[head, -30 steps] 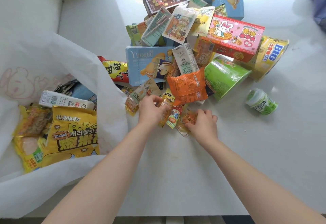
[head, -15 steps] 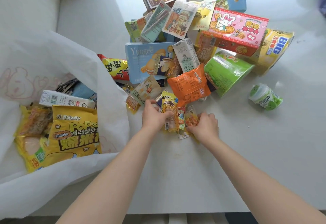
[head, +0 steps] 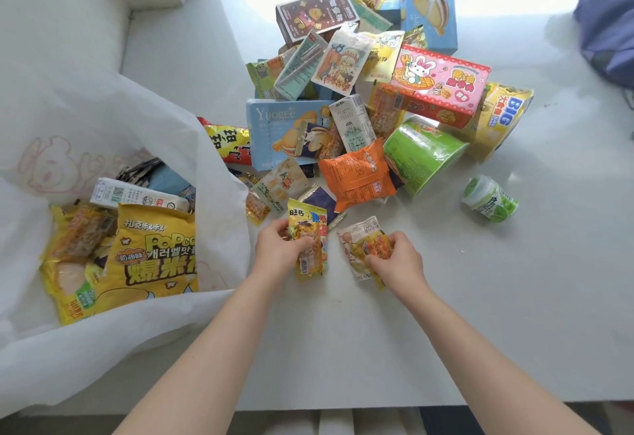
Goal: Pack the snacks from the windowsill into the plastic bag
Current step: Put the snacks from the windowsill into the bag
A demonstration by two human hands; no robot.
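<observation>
Snacks (head: 360, 108) lie in a loose heap of boxes, packets and cups on a white windowsill (head: 480, 314), close to the window. At the near edge of the heap, two bare hands each hold a small packet. The left hand (head: 279, 249) has its fingers curled round a yellow packet (head: 307, 242), gripping it from its left side. The right hand (head: 394, 259) pinches a pale packet (head: 358, 246) printed with fruit, fingers curled over its right half. The two packets are just beside each other, with a gap between them. Behind them are an orange packet (head: 356, 174), a green cup (head: 422, 153) on its side and a pink box (head: 439, 84) with a rabbit. A small green and white tub (head: 489, 198) lies apart to the right. On the left a white plastic bag (head: 103, 108) lies open, its mouth beside the heap. Inside are a yellow popcorn bag (head: 154, 249), a white carton (head: 137, 196) and more yellow packets.
</observation>
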